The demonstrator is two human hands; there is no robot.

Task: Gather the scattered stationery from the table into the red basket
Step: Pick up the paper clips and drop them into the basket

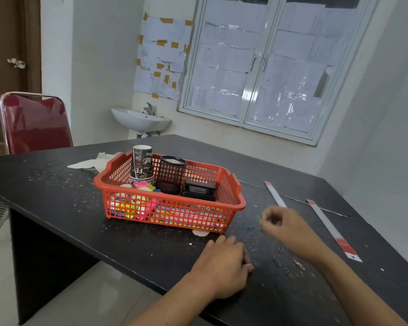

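Right hand [283, 225]: blurred, just above the table [57, 184] to the right of the red basket [242, 203], fingers curled, pinching a small green item [259, 217]. Left hand [224, 262]: resting on the table near the basket's front corner, fingers curled under; whether it holds anything cannot be told. Basket: mid-table, holding stacked paper cups [143, 165], a mesh pen holder [171, 172] and coloured clips. Loose paper clips [276, 261]: on the table beside the right wrist. Two rulers [330, 227]: further right.

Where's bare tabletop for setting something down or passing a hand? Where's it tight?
Free: the broad table stretch left of the red basket, up to the torn paper; also the far corner behind the basket. Crowded: right of the basket, where the left hand, the right hand, paper clips and two rulers sit.
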